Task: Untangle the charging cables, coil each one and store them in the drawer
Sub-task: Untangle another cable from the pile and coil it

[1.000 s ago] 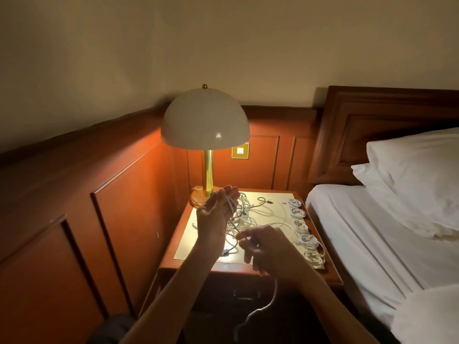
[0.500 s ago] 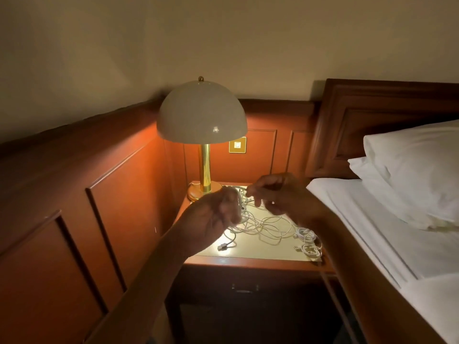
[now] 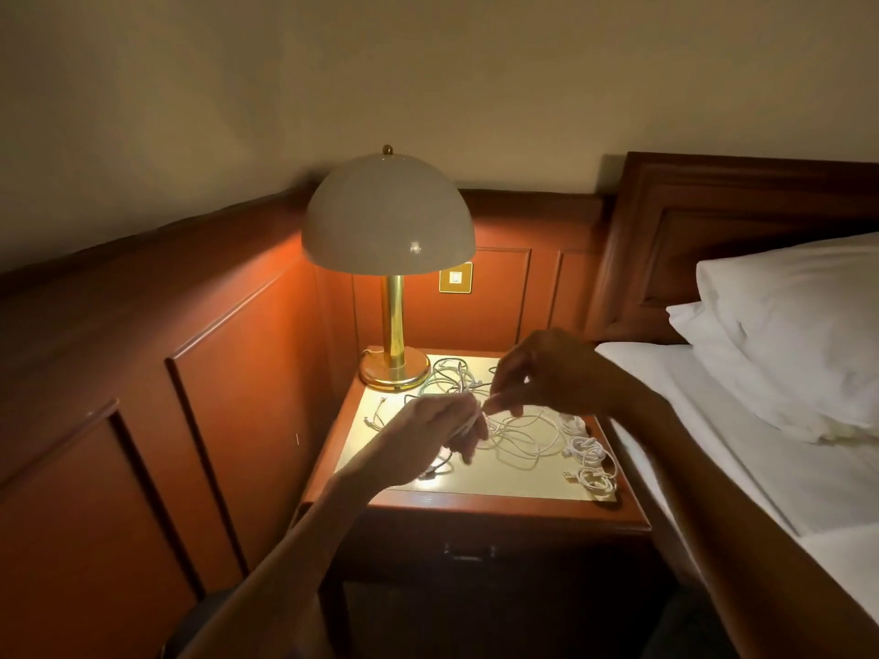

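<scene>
While coiling over the tabletop (image 3: 504, 485), holds one white cable (image 3: 479, 412) between both hands: left hand (image 3: 435, 437) with its grip curled round what look like a few wound turns, right hand (image 3: 547, 373) with its grip pinched on the free run just beside. Has the rest of the tangle (image 3: 454, 375) lying loose on the tabletop, from the lamp base (image 3: 395, 373) towards the front edge, with one dark cable (image 3: 435, 468) beneath the left wrist. Shows finished coils (image 3: 592, 451) lined along the right edge, nearest the bed (image 3: 713, 449). Has the drawer (image 3: 523, 549) below shut, its handle dim in shadow. Looks light, limp and springy, likely to snag on neighbouring loops and to spring open if released. Best taken near a plug end, then fed through the fingers loop by loop, with gentle pulls wherever a plug catches. Lit by a domed lamp (image 3: 387, 216) against red-brown wood panelling.
</scene>
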A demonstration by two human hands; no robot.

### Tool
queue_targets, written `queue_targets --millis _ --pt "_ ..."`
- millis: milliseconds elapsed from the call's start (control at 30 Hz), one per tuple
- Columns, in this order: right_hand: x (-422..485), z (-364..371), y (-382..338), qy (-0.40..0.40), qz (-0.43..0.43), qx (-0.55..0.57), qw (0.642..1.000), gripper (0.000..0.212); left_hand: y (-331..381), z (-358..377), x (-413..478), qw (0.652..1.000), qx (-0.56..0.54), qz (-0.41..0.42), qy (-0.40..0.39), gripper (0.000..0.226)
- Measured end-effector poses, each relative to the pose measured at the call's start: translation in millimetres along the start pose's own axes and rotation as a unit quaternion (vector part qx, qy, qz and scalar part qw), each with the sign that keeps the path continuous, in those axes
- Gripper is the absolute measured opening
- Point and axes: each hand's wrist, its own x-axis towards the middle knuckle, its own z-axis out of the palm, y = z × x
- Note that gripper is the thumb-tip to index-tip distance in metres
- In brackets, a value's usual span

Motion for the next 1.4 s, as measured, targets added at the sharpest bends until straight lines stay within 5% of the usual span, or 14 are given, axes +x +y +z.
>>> queue_targets --millis 133,200,267,300,467,600,700,800,967,1100,1233,1400 --pt "3.8 9.3 13.5 0.078 0.009 0.210 0.974 0.018 16.5 -6.3 -8.7 0.953 -0.296 -0.027 -0.064 0.038" --pt "1.4 44.6 14.6 0.150 0.036 0.249 0.956 0.024 29.5 -0.4 -7.8 0.895 -0.443 0.018 0.038 0.033" --pt "-5.5 84.5 9.4 0.199 0.054 0.232 0.951 0.030 31.5 2.8 -1.9 0.794 -0.582 0.021 0.174 0.034" --pt "-10.2 102.0 5.1 0.202 0.067 0.236 0.948 0.027 29.6 2.8 1.9 0.777 -0.592 0.030 0.211 0.033" --pt "-26.5 140.6 -4.4 0.155 0.068 0.047 0.984 0.025 -12.9 14.3 11.2 0.929 -0.125 0.025 0.347 0.026" --pt "-29.1 115.5 -1.2 0.101 0.066 -0.036 0.992 0.023 -31.6 22.7 13.5 0.942 0.115 0.046 0.313 0.022" --pt "-29.3 97.2 -4.3 0.069 0.050 -0.120 0.989 0.014 -37.6 21.7 10.3 0.958 0.200 0.079 0.189 0.021" --pt "-25.9 63.6 5.5 0.055 0.051 -0.088 0.993 0.008 -34.5 22.9 -1.3 0.985 0.169 0.034 0.029 0.029" --pt "-20.0 35.1 15.0 0.035 0.023 0.154 0.987 0.013 -11.8 27.5 -13.7 0.984 -0.152 -0.052 -0.072 0.045" --pt "-20.6 56.1 6.4 0.096 0.076 0.309 0.943 0.017 -2.3 27.3 -13.4 0.963 -0.263 -0.013 -0.061 0.041" --pt "-28.2 83.4 6.5 0.148 0.113 0.340 0.922 0.022 -9.2 25.8 -7.7 0.952 -0.302 -0.036 -0.020 0.044" --pt "-30.3 107.0 7.1 0.201 0.137 0.360 0.901 0.025 -12.8 33.5 -6.3 0.979 -0.127 -0.104 0.121 0.053"
